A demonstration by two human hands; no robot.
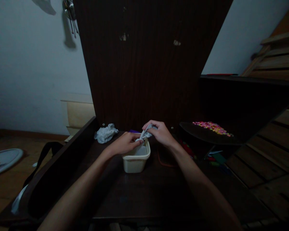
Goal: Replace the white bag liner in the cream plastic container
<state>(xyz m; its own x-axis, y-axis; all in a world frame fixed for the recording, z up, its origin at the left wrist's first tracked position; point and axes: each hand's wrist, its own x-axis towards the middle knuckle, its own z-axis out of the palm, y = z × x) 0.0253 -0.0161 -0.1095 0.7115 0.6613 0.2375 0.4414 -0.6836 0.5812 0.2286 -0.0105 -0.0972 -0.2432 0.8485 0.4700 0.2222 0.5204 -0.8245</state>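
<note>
Plastic bag (144, 133), twisted, crinkled, rounded-corner tub (135, 163)

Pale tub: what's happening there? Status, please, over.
Left hand and right hand holding twisted whitish material over pale tub. Tub upright on dark surface. Crumpled bundle left of tub, not in the way.

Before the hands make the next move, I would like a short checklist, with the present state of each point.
1. Right hand grips the pale material: ok.
2. Left hand holds it too: ok.
3. Tub upright on the table: ok.
4. Tub's inside in full view: not ok, hands and material cover part.
5. Crumpled wad apart from the tub: ok, off to its left.
6. Material free of knots: cannot tell.
</note>
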